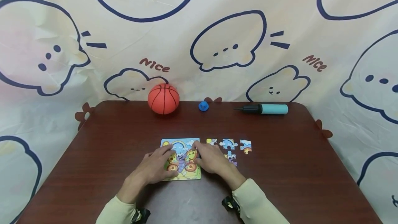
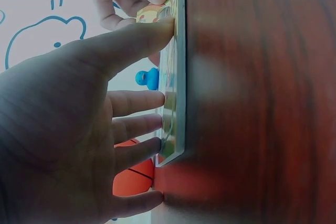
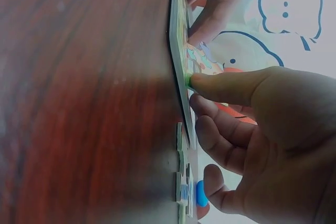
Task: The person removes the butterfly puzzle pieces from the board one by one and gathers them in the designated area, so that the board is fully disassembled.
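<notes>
My left hand [image 1: 157,165] spreads over the puzzle board [image 1: 193,176]; my right hand [image 1: 212,158] seemingly pinches 1 tilted piece [image 3: 209,65], probably fitting or freeing it; next calls for steady bracing.

Brown worktop [image 1: 99,155], and here's the puzzle board [image 1: 181,161]!
Loose pieces [image 1: 228,144] just right of it; beyond it, a red ball [image 1: 163,99], blue toy [image 1: 203,106] and, farther right, teal-and-black tool [image 1: 267,109].

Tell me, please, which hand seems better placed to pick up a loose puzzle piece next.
Probably the right hand: it is at the right edge of the puzzle board, beside the loose pieces, while the left hand is on the board's left, farther from them.
</notes>
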`<state>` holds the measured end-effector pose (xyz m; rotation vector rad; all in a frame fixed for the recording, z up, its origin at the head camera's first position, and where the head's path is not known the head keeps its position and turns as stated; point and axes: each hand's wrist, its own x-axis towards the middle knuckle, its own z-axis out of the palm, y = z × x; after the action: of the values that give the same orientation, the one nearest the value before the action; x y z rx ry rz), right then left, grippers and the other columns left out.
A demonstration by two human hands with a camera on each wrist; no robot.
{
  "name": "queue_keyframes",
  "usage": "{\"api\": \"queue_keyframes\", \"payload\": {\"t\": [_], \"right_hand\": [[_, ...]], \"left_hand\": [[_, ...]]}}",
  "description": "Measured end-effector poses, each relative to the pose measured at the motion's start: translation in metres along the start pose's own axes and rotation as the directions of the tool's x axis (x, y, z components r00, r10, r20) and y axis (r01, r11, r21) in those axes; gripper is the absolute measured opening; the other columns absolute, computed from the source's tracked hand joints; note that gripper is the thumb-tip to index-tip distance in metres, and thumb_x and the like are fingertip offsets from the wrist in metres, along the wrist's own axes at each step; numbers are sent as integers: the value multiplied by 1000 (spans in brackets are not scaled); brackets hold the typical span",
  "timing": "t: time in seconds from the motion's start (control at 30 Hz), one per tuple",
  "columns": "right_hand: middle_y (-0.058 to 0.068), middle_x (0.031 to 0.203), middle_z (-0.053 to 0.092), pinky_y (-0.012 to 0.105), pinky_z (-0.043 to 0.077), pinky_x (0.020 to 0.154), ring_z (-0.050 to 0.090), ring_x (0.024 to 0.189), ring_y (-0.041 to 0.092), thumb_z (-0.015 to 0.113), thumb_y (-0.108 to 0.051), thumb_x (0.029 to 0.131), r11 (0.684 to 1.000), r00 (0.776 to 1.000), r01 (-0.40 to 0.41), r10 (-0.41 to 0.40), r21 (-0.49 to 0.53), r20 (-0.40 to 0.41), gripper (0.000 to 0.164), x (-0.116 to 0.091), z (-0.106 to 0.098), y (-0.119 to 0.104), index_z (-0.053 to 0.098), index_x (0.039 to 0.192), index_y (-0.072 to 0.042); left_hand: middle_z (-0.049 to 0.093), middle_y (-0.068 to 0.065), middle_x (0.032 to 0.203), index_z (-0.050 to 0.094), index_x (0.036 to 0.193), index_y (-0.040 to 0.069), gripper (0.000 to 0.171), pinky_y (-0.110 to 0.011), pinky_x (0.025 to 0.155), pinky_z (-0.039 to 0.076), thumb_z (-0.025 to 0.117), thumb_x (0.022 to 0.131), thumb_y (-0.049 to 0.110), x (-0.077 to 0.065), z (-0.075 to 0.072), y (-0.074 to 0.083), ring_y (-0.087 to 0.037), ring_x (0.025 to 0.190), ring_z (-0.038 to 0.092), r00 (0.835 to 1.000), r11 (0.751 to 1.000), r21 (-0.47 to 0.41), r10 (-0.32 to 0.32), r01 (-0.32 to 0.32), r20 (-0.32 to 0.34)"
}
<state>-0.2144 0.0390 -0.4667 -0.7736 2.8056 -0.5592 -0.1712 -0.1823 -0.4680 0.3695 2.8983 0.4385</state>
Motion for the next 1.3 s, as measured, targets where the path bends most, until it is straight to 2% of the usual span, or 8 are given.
{"api": "queue_keyframes", "payload": {"t": [0.1, 0.33, 0.5, 0.63, 0.8, 1.3], "right_hand": [[-10, 77, 59, 30, 35, 69, 50, 68, 7, 66, -26, 92, 1000, 1000, 11, -11, 10, 5, 25, 0, -1, 2, 52, 112, -25], [-10, 80, 59, 32, 34, 72, 53, 72, 8, 59, -28, 97, 998, 1000, -23, 22, 51, 23, 21, -1, -3, 4, 48, 114, -25], [-10, 75, 54, 31, 34, 67, 50, 65, 8, 58, -26, 98, 997, 999, -6, 9, 76, -32, 18, -4, -9, 8, 49, 113, -22], [-10, 72, 51, 27, 34, 60, 46, 60, 8, 58, -25, 97, 996, 997, 19, -13, 85, -78, 16, -9, -12, 16, 51, 112, -21], [-11, 72, 52, 24, 38, 56, 47, 59, 6, 58, -24, 98, 992, 996, 23, -12, 121, -91, 19, -17, -15, 29, 54, 115, -21], [-11, 70, 55, 24, 42, 53, 49, 51, 4, 58, -19, 97, 983, 986, -55, 81, 174, -145, 19, -46, -32, 67, 58, 115, -24]], "left_hand": [[41, -4, 152, 55, 136, 17, 77, -62, 102, 35, 77, 74, 56, 0, 0, 0, -28, 139, 40, 1000, 1000, -7, -4, 4, 2], [41, -4, 151, 56, 135, 17, 76, -63, 102, 36, 78, 72, 55, 1, 0, 0, -29, 139, 40, 1000, 1000, -6, -5, 5, -12], [43, -5, 151, 57, 134, 16, 75, -63, 101, 36, 79, 72, 52, 0, -1, 1, -30, 138, 41, 1000, 1000, -10, 5, -5, -26], [42, -5, 151, 57, 135, 16, 76, -63, 101, 36, 79, 72, 52, -1, -1, 2, -30, 138, 41, 1000, 1000, -9, 0, -1, -22], [42, -6, 151, 56, 135, 16, 76, -63, 101, 36, 79, 72, 52, -1, -2, 2, -30, 137, 41, 1000, 1000, -5, -1, 1, -20], [42, -6, 151, 56, 135, 17, 77, -63, 103, 35, 79, 71, 55, 1, -1, 1, -29, 137, 40, 1000, 1000, -10, -6, 5, -13]]}}
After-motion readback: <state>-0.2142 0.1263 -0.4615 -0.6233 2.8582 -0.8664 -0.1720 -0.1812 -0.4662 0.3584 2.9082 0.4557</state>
